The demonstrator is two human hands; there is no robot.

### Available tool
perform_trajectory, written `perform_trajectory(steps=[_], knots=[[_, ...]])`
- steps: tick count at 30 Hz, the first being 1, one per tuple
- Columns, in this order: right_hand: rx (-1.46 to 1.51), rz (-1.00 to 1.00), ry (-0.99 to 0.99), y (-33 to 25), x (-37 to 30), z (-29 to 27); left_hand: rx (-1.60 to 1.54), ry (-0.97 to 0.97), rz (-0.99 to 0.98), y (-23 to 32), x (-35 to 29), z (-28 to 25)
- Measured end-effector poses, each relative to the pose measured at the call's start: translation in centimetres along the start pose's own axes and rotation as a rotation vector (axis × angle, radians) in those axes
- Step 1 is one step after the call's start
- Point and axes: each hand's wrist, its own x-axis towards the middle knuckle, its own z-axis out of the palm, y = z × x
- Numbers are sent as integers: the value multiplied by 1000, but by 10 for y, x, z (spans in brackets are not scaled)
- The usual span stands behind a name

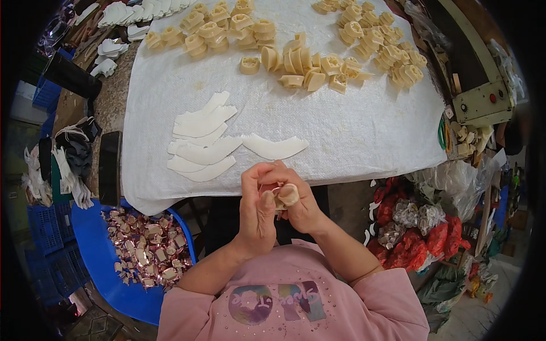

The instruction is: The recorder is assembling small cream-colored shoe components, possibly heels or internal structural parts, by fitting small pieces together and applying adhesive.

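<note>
Both hands meet just in front of the table's near edge, around a small cream moulded piece (pixel 288 195) with a rounded end. My left hand (pixel 259 210) is closed, its fingers bent over the piece's left side and the thumb upright against it. My right hand (pixel 305 209) curls round the other side; its fingertips are partly hidden. Closest to them on the cloth is a single curved white strip (pixel 274 147) with jagged ends. To its left, several similar white strips (pixel 206 149) overlap in a fanned stack.
Several cream hollow pieces (pixel 249 66) sit in groups along the far side of the white cloth (pixel 341 136). A dark phone (pixel 110 165) lies at the left edge. Below it, a blue tub (pixel 94 250) holds shiny pink-and-cream pieces. Red plastic bags (pixel 406 250) are at lower right.
</note>
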Motion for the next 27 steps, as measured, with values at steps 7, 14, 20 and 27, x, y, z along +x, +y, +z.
perform_trajectory(steps=[7,14,20,27], knots=[[114,-150,124,-2,-1,19,-143,93,-52,3,8,1],[4,55,182,-14,0,14,-279,-70,-134,-4,6,-12],[-250,-101,221,-20,9,-7,-432,-79,-221,-3,12,-19],[-453,65,137,-35,8,-8,196,-96,164,-3,9,-19]])
